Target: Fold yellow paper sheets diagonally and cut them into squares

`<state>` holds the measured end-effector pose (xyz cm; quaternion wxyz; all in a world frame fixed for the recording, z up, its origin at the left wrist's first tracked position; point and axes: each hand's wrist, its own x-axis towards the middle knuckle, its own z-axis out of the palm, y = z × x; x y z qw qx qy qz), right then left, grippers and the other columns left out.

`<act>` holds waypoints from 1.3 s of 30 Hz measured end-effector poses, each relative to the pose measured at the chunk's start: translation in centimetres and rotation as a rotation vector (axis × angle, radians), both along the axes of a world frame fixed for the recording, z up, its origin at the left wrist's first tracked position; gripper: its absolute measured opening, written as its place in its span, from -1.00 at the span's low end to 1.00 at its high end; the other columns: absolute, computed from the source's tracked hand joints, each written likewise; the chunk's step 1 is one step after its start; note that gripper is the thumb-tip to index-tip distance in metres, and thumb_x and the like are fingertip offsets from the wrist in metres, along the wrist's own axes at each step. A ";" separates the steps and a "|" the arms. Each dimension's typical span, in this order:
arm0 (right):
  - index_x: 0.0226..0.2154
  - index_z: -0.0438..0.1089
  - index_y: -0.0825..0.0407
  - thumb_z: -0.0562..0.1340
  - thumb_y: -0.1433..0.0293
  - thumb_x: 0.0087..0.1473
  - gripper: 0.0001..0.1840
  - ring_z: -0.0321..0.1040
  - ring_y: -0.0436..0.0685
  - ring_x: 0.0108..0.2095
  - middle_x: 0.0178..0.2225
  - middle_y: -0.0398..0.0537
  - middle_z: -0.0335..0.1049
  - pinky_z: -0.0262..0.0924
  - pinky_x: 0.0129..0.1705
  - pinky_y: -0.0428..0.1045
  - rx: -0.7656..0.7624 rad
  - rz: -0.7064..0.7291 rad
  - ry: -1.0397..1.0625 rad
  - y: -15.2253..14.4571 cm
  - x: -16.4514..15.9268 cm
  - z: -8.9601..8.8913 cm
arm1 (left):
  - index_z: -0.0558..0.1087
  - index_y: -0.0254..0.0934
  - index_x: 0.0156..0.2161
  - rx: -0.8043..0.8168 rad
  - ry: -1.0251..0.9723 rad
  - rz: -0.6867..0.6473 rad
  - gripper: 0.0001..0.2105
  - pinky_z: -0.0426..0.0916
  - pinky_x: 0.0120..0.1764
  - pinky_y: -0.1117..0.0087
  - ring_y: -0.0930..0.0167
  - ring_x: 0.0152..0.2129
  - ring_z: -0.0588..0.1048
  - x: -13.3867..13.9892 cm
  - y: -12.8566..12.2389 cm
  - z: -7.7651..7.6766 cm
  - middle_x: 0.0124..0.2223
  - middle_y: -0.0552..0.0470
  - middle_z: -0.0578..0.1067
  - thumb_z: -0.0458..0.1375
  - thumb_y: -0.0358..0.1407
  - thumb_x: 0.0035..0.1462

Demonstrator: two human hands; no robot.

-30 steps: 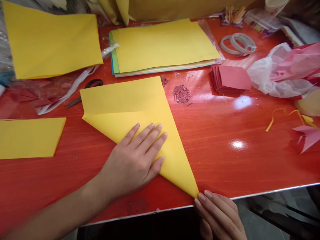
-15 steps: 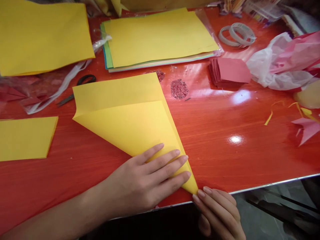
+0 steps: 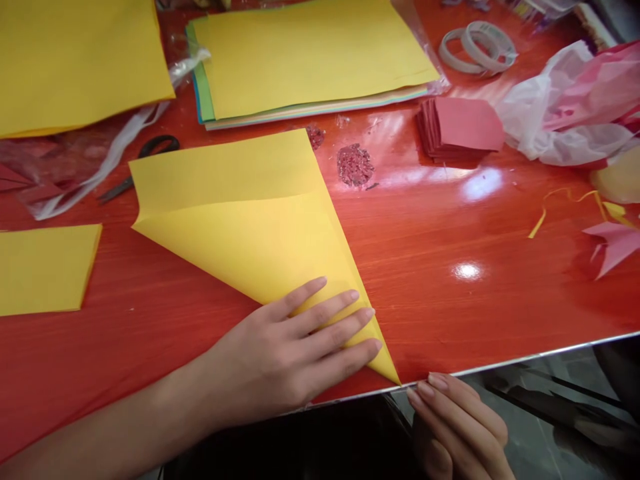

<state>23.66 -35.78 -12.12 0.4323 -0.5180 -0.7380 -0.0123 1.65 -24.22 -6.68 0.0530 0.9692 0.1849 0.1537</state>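
A yellow paper sheet [image 3: 240,243] lies on the red table, with one part folded diagonally over the rest and narrowing to a point at the front edge. My left hand [image 3: 300,347] rests flat on the folded part near that point, fingers spread and palm down. Just right of the tip, at the table's edge, is my right hand [image 3: 463,423]. Its fingers are loosely bent and side by side, the thumb lies lower and apart from them, and nothing shows in its grasp. The fingertips sit slightly away from the paper.
Behind are a stack of coloured paper [image 3: 320,60], scissors [image 3: 157,147] partly under the sheet, and tape rolls [image 3: 487,47]. To the right lie red paper pieces [image 3: 463,127] and a white plastic bag [image 3: 535,107]. More yellow paper [image 3: 47,270] is at left.
My right hand has left the paper's tip and shifted slightly right and down. My left hand stays flat on the fold. The whole view has shifted a little.
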 end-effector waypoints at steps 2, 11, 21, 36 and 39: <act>-0.02 0.40 0.03 0.05 0.51 0.18 -0.64 0.39 0.11 -0.23 -0.31 -0.06 0.44 0.36 -0.21 0.05 -0.022 -0.013 0.045 -0.1 0.0 -0.1 | 0.35 -0.27 0.09 0.002 0.010 -0.001 -0.67 -0.03 0.24 0.15 0.29 0.17 0.21 0.0 0.0 0.0 0.17 0.00 0.34 -0.05 -0.42 0.26; -0.08 0.44 0.02 0.08 0.54 0.14 -0.66 0.41 0.09 -0.23 -0.30 -0.11 0.47 0.35 -0.21 0.02 -0.024 -0.064 0.091 0.1 -0.3 -0.3 | 0.27 -0.21 0.15 -0.037 0.088 0.006 -0.61 -0.10 0.26 0.14 0.32 0.20 0.14 -0.1 0.2 0.0 0.23 0.07 0.25 -0.11 -0.46 0.26; -0.07 0.44 0.08 0.07 0.55 0.14 -0.64 0.42 0.10 -0.22 -0.29 -0.06 0.47 0.33 -0.27 0.01 0.038 -0.031 0.076 1.2 -0.5 0.0 | 0.21 -0.21 0.19 -0.085 0.131 0.037 -0.61 -0.24 0.28 0.17 0.39 0.22 0.10 0.4 0.1 0.4 0.25 0.14 0.19 -0.05 -0.28 0.28; -0.10 0.44 0.05 0.23 0.47 0.07 -0.70 0.35 0.05 -0.37 -0.28 -0.06 0.47 0.22 -0.29 -0.01 0.054 -0.280 -0.090 3.2 -2.8 1.1 | 0.15 -0.25 0.22 -0.082 0.129 0.016 -0.58 -0.35 0.28 0.17 0.37 0.24 0.05 0.4 0.3 0.2 0.28 0.10 0.13 -0.08 -0.24 0.28; -0.20 0.48 0.09 0.23 0.46 0.07 -0.79 0.36 0.05 -0.37 -0.29 -0.04 0.49 0.20 -0.29 -0.01 0.027 -0.298 -0.060 3.3 -3.1 1.4 | 0.14 -0.26 0.23 -0.094 0.117 0.032 -0.56 -0.33 0.29 0.19 0.39 0.25 0.01 0.4 0.2 0.1 0.29 0.12 0.09 -0.09 -0.22 0.28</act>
